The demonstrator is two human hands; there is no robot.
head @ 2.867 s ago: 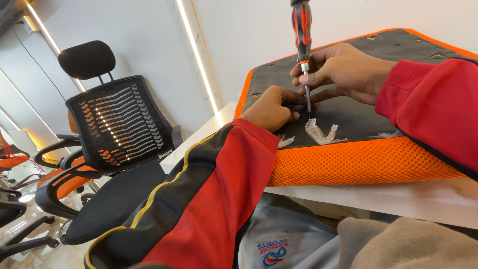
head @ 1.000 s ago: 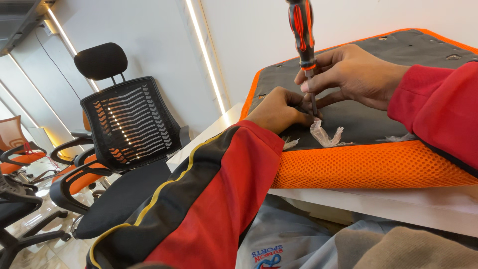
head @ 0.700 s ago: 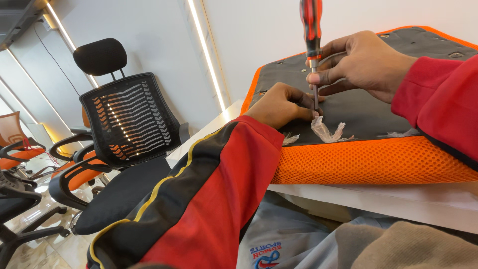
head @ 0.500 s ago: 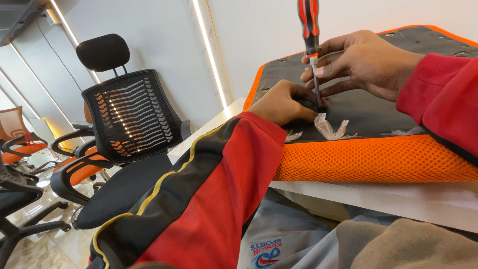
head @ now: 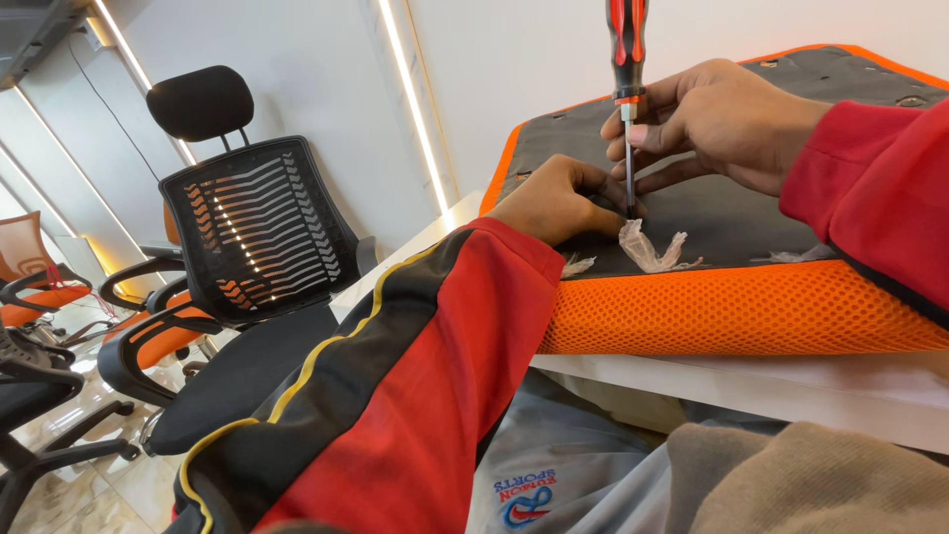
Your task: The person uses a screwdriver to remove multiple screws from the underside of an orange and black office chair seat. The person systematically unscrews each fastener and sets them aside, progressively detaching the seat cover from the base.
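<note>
A: What does the right hand (head: 727,119) have?

B: A screwdriver (head: 627,69) with a red and black handle, standing upright. The fingers are closed round the metal shaft just under the handle, and the tip comes down onto the dark underside of an orange mesh seat cushion (head: 732,307)

A: And the left hand (head: 554,203)?

B: It rests curled on the same dark panel, fingertips pinched close around the spot where the tip meets the surface. Whatever it may be pinching is too small to make out

A: Where is the cushion lying?

B: Upside down on a white table (head: 791,391), its orange mesh edge facing the camera, close to the table's front edge. Just beside the screwdriver tip lies a crumpled scrap of clear plastic (head: 650,247), with a smaller scrap (head: 575,264) to its left, near the sleeve

A: Anything else around?

B: A black mesh office chair (head: 242,247) with a headrest stands to the left of the table, and orange chairs (head: 30,287) sit farther back by the wall
</note>
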